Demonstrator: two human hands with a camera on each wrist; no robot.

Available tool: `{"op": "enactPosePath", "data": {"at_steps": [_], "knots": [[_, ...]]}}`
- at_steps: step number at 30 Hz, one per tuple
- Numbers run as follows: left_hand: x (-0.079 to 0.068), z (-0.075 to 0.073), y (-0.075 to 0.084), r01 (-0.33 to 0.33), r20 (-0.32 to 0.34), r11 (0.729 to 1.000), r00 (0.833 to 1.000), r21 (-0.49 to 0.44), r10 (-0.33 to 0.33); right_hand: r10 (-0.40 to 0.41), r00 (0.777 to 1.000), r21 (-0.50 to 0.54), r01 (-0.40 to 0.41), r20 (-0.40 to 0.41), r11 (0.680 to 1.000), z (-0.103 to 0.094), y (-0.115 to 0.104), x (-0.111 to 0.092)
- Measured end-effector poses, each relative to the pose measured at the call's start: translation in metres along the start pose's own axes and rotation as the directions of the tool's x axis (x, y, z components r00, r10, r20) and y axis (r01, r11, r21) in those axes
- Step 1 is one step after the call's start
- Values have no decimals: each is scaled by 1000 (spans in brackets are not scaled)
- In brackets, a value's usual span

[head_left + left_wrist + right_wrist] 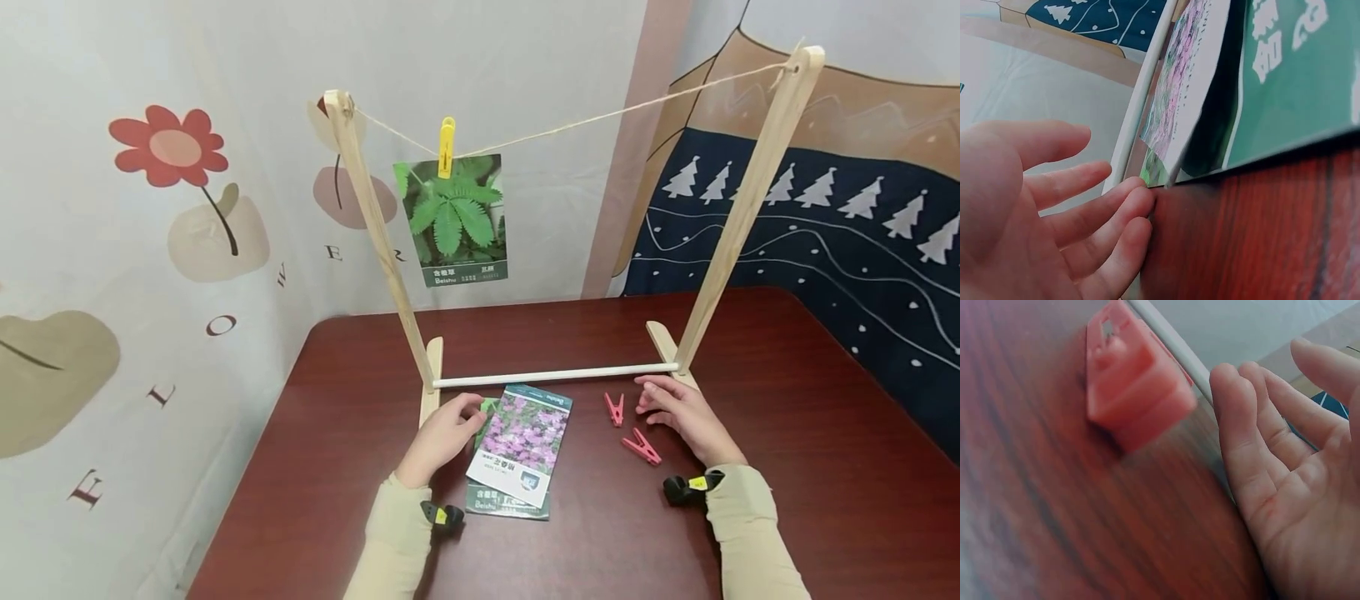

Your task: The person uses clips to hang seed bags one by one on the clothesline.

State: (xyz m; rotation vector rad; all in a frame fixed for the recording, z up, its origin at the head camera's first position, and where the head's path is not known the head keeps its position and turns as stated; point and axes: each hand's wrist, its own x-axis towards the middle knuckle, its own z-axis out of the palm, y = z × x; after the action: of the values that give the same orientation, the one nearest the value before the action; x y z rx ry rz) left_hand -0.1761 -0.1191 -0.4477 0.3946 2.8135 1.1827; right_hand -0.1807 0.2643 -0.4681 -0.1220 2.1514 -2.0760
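My left hand (444,433) rests beside the left edge of two stacked seed packets, fingers loosely bent and nothing in its grasp. The upper packet (522,429) shows purple flowers and lies askew over a green packet (495,502). In the left wrist view, the fingertips come right at the corner of the green packet (1297,87). My right hand (686,417) lies on the table, fingers relaxed, just right of two red clothespins, one farther back (615,410) and one nearer (642,447). A red clothespin (1138,378) shows large and blurred in the right wrist view.
A wooden stand with a left post (382,242), right post (750,200) and white crossbar (555,376) stands on the dark red table (600,533). From its sagging string (600,115), a yellow clothespin (446,150) holds another green seed packet (450,225). Printed cloth hangs behind.
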Motion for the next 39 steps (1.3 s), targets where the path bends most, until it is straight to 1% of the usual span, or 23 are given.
{"op": "enactPosePath", "data": {"at_steps": [3,5,9,12,17,20,25,29,33,36,39], "knots": [[1,1,-1,-1,-8,999,1000,39,1,11,1000,-46,-10,14,999,1,3,1],[1,2,-1,3,-15,997,1000,72,-2,34,999,-94,-32,21,995,2,4,2],[1,2,-1,20,-32,993,999,118,-16,72,995,-205,-57,69,977,5,5,3],[2,2,-1,22,-34,989,999,144,-17,83,992,-250,-56,99,967,7,3,3],[2,4,1,9,-25,982,1000,191,-4,74,988,-278,-32,139,960,6,0,4],[2,6,2,-11,-26,978,1000,207,17,71,984,-303,-18,165,953,6,-2,6],[2,8,5,-25,-30,975,999,219,32,91,981,-358,-24,171,934,8,-8,8],[0,9,5,-17,-19,966,1000,258,23,106,977,-400,-24,185,916,11,-9,9],[0,10,6,-11,-25,962,1000,274,19,112,976,-431,-21,188,902,12,-8,10],[1,11,7,-9,-34,961,999,277,19,116,975,-441,-21,191,897,12,-8,11],[1,12,8,-15,-36,962,999,274,26,116,975,-438,-21,191,899,11,-9,11]]}}
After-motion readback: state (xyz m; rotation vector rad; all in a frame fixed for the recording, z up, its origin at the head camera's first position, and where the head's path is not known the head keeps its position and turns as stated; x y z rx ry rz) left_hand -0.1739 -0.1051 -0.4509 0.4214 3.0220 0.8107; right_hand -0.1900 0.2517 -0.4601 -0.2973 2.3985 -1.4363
